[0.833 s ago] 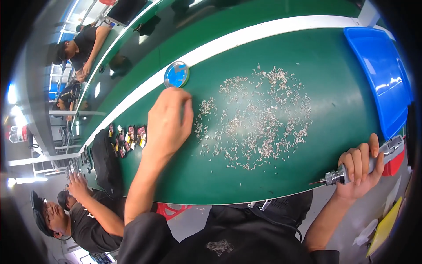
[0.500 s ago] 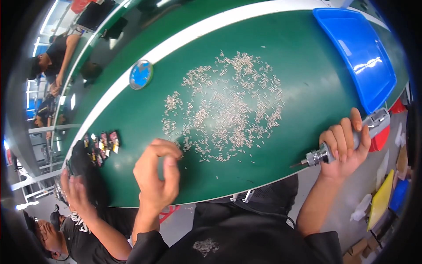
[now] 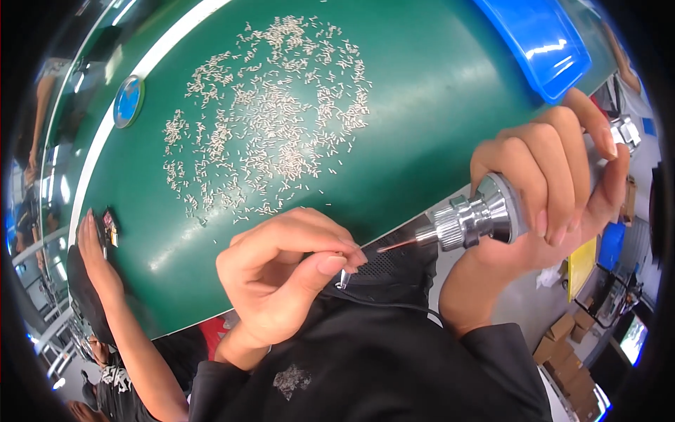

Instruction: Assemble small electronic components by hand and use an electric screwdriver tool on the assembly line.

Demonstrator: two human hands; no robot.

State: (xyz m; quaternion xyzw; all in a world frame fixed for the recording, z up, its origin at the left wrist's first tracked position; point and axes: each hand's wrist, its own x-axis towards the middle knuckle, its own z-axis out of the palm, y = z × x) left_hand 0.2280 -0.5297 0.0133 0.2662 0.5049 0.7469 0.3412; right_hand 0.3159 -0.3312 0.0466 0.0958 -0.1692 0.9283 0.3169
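Note:
My right hand (image 3: 548, 169) is wrapped round a power screwdriver (image 3: 460, 224). The tool has a chrome nose, a grey body mostly behind my fingers, and a thin bit aimed left at my left hand. My left hand (image 3: 281, 271) is in front of the table edge, thumb and fingertips pinched together close to the bit's tip. Whatever sits in that pinch is too small to name. Beyond it, many tiny pale metal pins (image 3: 278, 116) lie scattered loosely on the green table (image 3: 415, 126).
A blue tray (image 3: 541, 46) stands at the far right of the table. A round blue-topped tin (image 3: 129, 102) sits by the white strip at the far left. At left, a co-worker's hand (image 3: 95, 257) rests near small dark parts (image 3: 110, 226). Cardboard boxes (image 3: 566, 362) are at lower right.
My right hand has brought the screwdriver closer and its bit beside my left hand. My left hand has come right, away from the pins, into a pinch. The whole view has shifted.

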